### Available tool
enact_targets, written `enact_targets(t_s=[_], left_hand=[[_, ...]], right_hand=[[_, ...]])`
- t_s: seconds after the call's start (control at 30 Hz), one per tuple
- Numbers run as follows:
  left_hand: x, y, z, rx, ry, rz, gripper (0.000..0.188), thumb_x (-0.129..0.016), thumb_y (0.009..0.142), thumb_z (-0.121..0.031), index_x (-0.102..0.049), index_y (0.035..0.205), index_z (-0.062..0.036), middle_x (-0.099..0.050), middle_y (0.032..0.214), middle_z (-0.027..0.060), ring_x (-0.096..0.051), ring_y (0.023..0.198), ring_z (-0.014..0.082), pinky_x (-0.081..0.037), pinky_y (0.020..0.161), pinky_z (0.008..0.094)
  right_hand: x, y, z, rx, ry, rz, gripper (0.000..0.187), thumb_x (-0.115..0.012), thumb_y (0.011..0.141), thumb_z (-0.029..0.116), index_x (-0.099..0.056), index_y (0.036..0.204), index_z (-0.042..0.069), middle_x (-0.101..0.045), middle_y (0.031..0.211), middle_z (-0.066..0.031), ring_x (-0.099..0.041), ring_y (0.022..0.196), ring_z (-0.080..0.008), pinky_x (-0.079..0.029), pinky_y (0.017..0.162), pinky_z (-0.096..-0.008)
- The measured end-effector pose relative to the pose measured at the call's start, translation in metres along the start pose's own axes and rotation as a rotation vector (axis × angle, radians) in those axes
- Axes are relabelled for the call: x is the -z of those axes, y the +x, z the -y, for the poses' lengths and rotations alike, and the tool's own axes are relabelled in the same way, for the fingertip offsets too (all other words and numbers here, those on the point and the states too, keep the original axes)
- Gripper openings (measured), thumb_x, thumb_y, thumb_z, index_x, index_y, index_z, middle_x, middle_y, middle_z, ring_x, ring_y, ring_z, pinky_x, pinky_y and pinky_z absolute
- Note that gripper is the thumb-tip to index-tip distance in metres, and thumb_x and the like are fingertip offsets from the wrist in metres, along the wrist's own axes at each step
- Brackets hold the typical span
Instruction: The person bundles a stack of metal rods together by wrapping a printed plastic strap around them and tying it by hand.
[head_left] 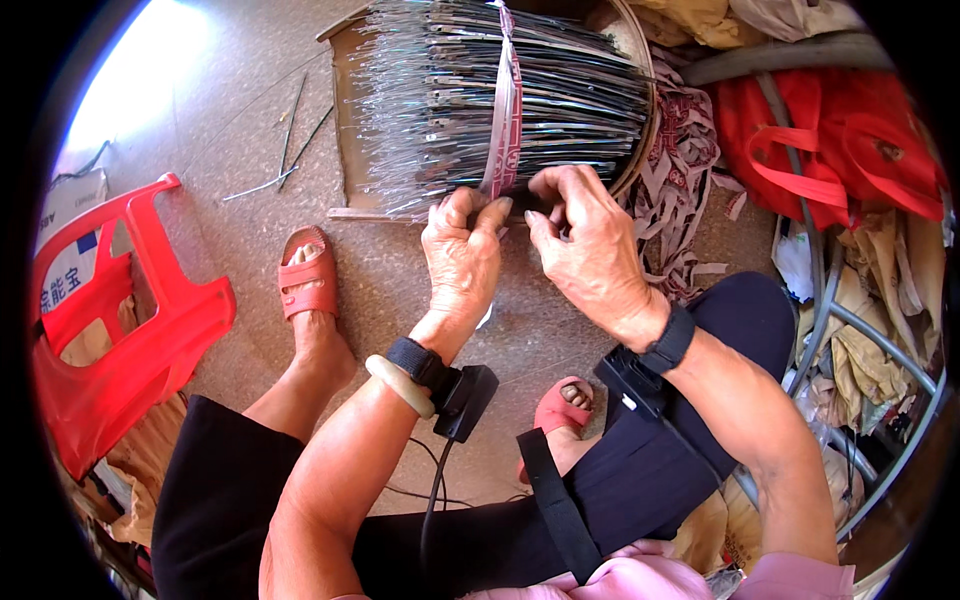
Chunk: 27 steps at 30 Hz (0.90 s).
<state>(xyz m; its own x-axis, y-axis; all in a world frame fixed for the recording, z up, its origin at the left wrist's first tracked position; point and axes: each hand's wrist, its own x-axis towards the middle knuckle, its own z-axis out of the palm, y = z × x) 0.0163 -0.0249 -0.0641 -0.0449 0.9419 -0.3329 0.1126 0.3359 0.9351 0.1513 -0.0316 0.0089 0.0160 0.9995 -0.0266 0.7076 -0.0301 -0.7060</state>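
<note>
A thick bundle of long, thin dark strips (560, 95) lies on its side in front of me, its pale thin ends pointing left. Around its middle runs a pink-red and white patterned cloth strip (506, 110). My left hand (463, 250) pinches this strip between thumb and fingers at the bundle's near side. Close beside it, my right hand (600, 250) has its fingers curled in toward the thumb at the same spot. What the right fingers hold, if anything, is hidden.
More patterned cloth strips (680, 180) hang in a heap right of the bundle. Beyond them are a red bag (830, 140) and a grey metal frame (885, 350). A red plastic stool (140, 290) stands at left. Several loose thin strips (290, 130) lie on the floor. Cables hang from the wrist-worn devices.
</note>
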Motion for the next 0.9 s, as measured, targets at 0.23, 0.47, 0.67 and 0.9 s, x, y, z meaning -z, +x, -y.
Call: enact_targets(t_s=[0.23,0.47,0.67,0.9], left_hand=[[0.003,-0.002,0.002,-0.046,0.015,0.033,0.013,-0.067,0.081,-0.008,-0.059,0.075,-0.0013,-0.056,0.079,0.0106,-0.052,0.076,0.0262,-0.044,0.070,0.0377],[0.011,-0.018,0.002,-0.124,0.065,0.049,0.011,-0.070,0.081,-0.005,-0.061,0.081,0.0009,-0.050,0.078,0.0063,-0.050,0.076,0.0169,-0.044,0.067,0.0300],[0.074,-0.016,0.024,0.106,-0.007,0.022,0.010,-0.062,0.077,0.003,-0.056,0.083,-0.0017,-0.055,0.074,-0.0005,-0.050,0.070,0.0083,-0.045,0.063,0.0246],[0.123,0.039,-0.015,0.032,0.038,-0.206,0.022,-0.057,0.081,0.000,-0.062,0.102,-0.0023,-0.060,0.087,0.0024,-0.053,0.076,0.0109,-0.044,0.069,0.0246]], right_hand=[[-0.030,-0.003,0.001,-0.504,0.776,0.140,0.027,-0.060,0.092,0.024,-0.063,0.101,-0.002,-0.066,0.083,-0.0069,-0.060,0.072,-0.0138,-0.047,0.065,-0.0273],[-0.050,-0.005,0.017,-0.699,1.145,-0.044,0.016,-0.059,0.092,0.014,-0.066,0.090,0.000,-0.064,0.079,-0.0015,-0.055,0.069,-0.0074,-0.044,0.063,-0.0211],[-0.042,0.003,-0.006,-0.718,1.022,0.101,0.015,-0.057,0.091,0.012,-0.064,0.088,-0.001,-0.061,0.073,-0.0022,-0.051,0.066,-0.0099,-0.041,0.063,-0.0254],[-0.043,0.008,-0.003,-0.710,1.007,0.151,0.013,-0.060,0.090,0.015,-0.062,0.086,0.003,-0.055,0.073,0.0019,-0.044,0.059,-0.0063,-0.038,0.058,-0.0236]])
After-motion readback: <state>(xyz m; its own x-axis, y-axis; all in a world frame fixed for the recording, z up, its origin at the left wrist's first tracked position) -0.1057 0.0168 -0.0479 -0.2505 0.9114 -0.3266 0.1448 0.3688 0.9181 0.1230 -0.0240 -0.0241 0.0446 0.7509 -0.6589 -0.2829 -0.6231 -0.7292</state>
